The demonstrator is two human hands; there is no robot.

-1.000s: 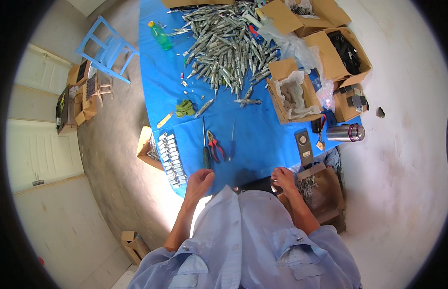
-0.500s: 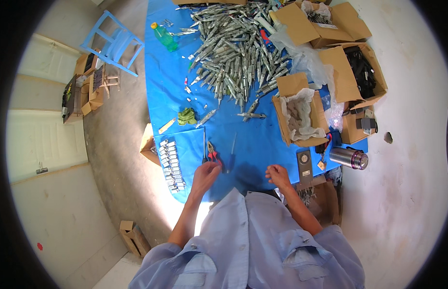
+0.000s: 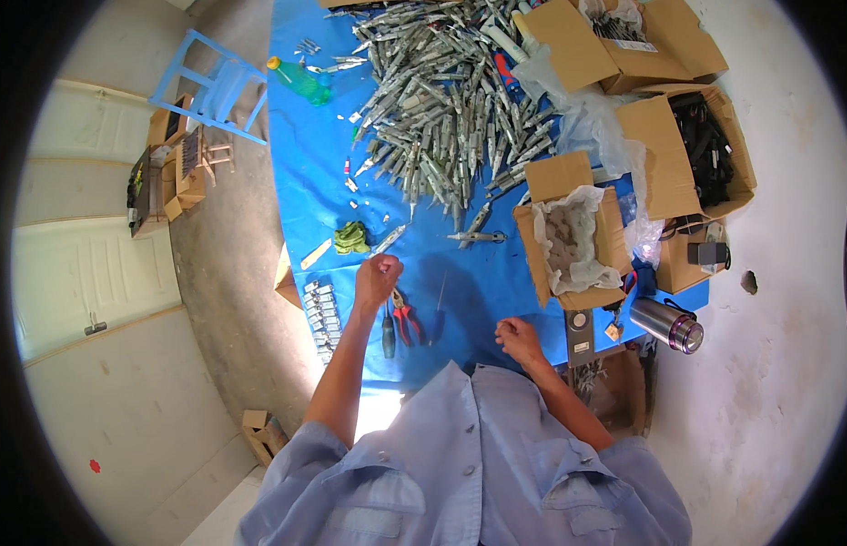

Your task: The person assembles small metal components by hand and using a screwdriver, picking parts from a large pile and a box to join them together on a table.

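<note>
My left hand (image 3: 378, 278) is over the near left part of the blue-covered table, its fingers curled together. Anything within them is hidden. Just beyond it lies a grey pen-shaped metal tool (image 3: 390, 239), beside a crumpled green cloth (image 3: 351, 237). Under and below the hand are a dark-handled screwdriver (image 3: 388, 335) and red-handled pliers (image 3: 404, 320). Another thin screwdriver (image 3: 440, 309) with a bluish handle lies to their right. My right hand (image 3: 518, 342) hovers at the table's near edge, fingers bent inward. Whatever it may hold cannot be made out.
A large heap of grey pen-shaped tools (image 3: 441, 109) covers the far table. Small metal parts stand in a row (image 3: 322, 318) at left. An open carton (image 3: 569, 241), a steel flask (image 3: 664, 325) and a green bottle (image 3: 300, 82) are around. A blue chair (image 3: 218, 86) stands far left.
My left hand has moved away from me, uncovering the handles of the screwdriver and pliers. My right hand has stayed near the table edge. The view has shifted slightly.
</note>
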